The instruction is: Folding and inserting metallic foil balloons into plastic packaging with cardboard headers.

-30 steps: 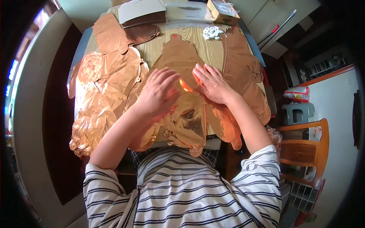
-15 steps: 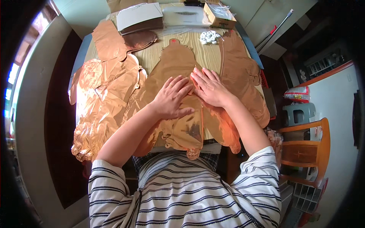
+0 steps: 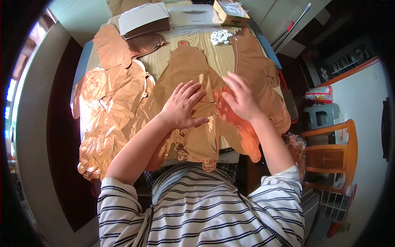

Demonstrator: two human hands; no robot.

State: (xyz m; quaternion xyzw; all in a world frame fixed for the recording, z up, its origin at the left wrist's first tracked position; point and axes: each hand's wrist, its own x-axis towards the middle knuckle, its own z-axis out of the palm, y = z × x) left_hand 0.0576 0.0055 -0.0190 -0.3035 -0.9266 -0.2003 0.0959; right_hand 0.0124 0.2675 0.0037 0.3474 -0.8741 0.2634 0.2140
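A flat, copper-coloured foil balloon lies spread on the wood-grain table in front of me, its folded lower part hanging over the near edge. My left hand rests flat on its middle, fingers stretched out. To the right, my right hand hovers at the balloon's right side with fingers apart and slightly blurred; it appears to hold nothing. Beneath it a shinier orange foil flap shows. Crumpled foil balloons are heaped on the left, and more flat foil balloons lie on the right.
At the table's far side are a white-topped stack, clear plastic sleeves and an open cardboard box. A bunch of small white pieces sits before the box. A wooden chair and a grey stool stand to the right.
My right hand has lifted off the balloon's middle and moved right and slightly down. My left hand stays on the foil. The whole view has shifted slightly.
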